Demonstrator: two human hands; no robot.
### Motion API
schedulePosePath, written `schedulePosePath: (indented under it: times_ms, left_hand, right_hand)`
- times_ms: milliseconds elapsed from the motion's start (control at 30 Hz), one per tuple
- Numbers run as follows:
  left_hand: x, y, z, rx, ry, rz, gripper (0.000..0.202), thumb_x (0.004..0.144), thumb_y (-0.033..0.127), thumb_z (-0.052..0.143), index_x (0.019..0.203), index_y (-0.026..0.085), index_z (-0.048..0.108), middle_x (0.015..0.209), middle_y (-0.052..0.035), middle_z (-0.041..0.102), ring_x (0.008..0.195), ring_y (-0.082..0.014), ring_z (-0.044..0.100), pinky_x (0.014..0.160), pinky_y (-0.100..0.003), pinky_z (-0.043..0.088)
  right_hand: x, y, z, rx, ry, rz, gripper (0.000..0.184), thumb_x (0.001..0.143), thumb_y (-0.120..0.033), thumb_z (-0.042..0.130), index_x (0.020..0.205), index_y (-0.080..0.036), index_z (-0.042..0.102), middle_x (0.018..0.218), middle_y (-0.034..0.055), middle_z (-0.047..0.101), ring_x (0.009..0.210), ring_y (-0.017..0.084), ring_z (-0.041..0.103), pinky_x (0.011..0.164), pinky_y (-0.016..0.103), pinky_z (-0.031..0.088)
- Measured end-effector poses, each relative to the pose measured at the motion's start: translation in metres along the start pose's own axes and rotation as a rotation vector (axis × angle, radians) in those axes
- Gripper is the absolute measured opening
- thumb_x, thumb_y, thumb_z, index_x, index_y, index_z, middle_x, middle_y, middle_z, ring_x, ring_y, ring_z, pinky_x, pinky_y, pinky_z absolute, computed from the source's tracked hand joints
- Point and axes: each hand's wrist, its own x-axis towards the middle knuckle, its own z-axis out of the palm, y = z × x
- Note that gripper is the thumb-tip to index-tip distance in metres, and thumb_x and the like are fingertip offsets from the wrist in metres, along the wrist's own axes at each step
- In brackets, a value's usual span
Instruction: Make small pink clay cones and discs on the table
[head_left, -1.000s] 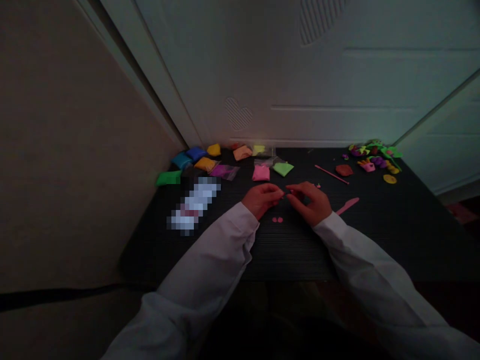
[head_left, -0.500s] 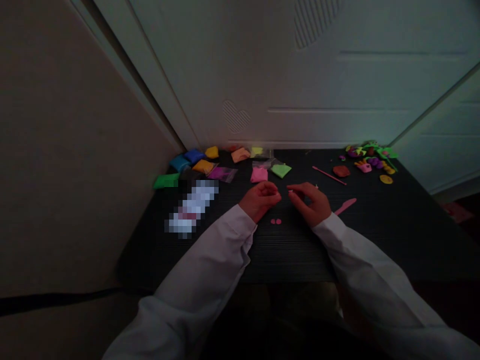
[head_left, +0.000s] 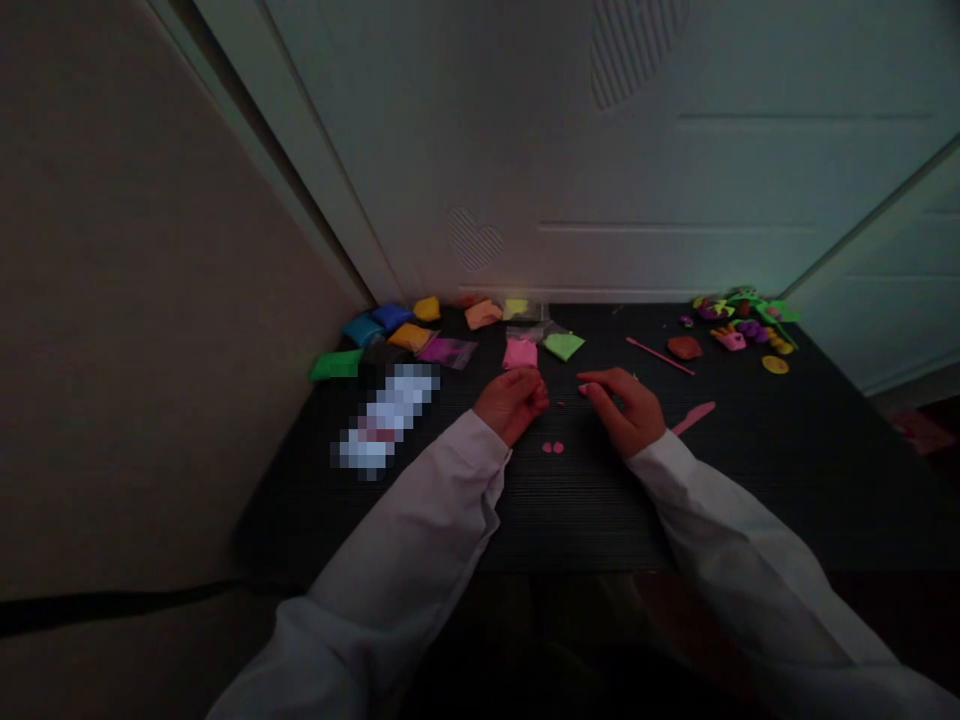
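Note:
My left hand (head_left: 512, 405) is closed above the dark table, its fingers curled in; whatever it may hold is hidden. Across from it, my right hand (head_left: 624, 406) pinches a small pink piece of modelling clay (head_left: 583, 389) between thumb and forefinger. A tiny pink bit (head_left: 560, 404) lies on the table between the hands. Nearer to me rest two small flat pink clay discs (head_left: 553, 448), side by side. A pink plastic clay knife (head_left: 694, 416) sticks out beside my right wrist.
Packets of coloured clay, among them a pink one (head_left: 520, 353) and a light green one (head_left: 564, 346), line the back left. A pink stick tool (head_left: 660, 356), a reddish-brown clay lump (head_left: 684, 347) and several shaped clay pieces (head_left: 742, 325) are at the back right. A door stands behind the table (head_left: 570, 520).
My left hand has drawn slightly left and its fingers have curled in, away from my right hand. A tiny pink bit now shows on the table between them. My right hand keeps its pinch.

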Motion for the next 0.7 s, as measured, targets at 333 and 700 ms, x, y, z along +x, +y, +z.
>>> schedulePosePath:
  times_ms: [333, 700]
  left_hand:
    - [-0.0022, 0.0004, 0.0017, -0.011, 0.036, -0.080, 0.013, 0.061, 0.012, 0.060, 0.074, 0.009, 0.058, 0.062, -0.0027, 0.056, 0.056, -0.0053, 0.050, 0.054, -0.018, 0.040]
    - [-0.0028, 0.0035, 0.0013, -0.009, -0.024, -0.111, 0.032, 0.062, 0.004, 0.056, 0.091, 0.015, 0.056, 0.079, -0.0030, 0.060, 0.064, -0.0053, 0.055, 0.060, -0.017, 0.043]
  right_hand:
    - [-0.0005, 0.0014, -0.0013, -0.003, 0.033, 0.018, 0.021, 0.078, -0.026, 0.041, 0.093, -0.019, 0.054, 0.080, 0.0028, 0.055, 0.070, 0.012, 0.050, 0.063, 0.026, 0.040]
    - [0.0000, 0.0022, -0.0006, -0.001, 0.020, 0.017, 0.021, 0.079, -0.027, 0.040, 0.092, -0.019, 0.055, 0.079, 0.0027, 0.056, 0.071, 0.013, 0.051, 0.063, 0.026, 0.040]
